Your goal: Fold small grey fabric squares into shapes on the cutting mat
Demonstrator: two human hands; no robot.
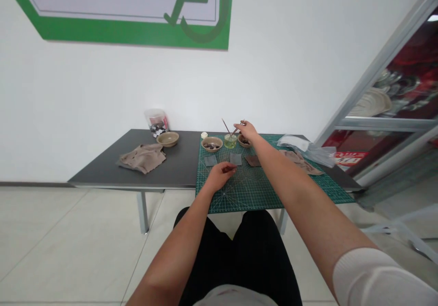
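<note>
My right hand [247, 130] pinches a thin brown stick [236, 129] whose lower end dips into a small glass [230, 142] of yellow-green liquid. A second thin stick [225, 124] leans in the same glass. My left hand [221, 176] is closed above the green cutting mat [246, 189], its fingertips together around something small and dark that I cannot make out. Beyond it lie a grey square sheet [236, 159], another grey sheet [211, 160] and a brown one [252, 160]. A brown bowl [212, 148] holds dark pieces; a second bowl [242, 142] is partly hidden by my right hand.
On the dark table [183, 169], left of the mat, are a crumpled beige cloth [143, 157], a shallow bowl [167, 139] and a clear tub [157, 122]. A small white object [204, 135] stands by the glass. Rightward lie a plastic bag [308, 148] and another cloth [301, 162].
</note>
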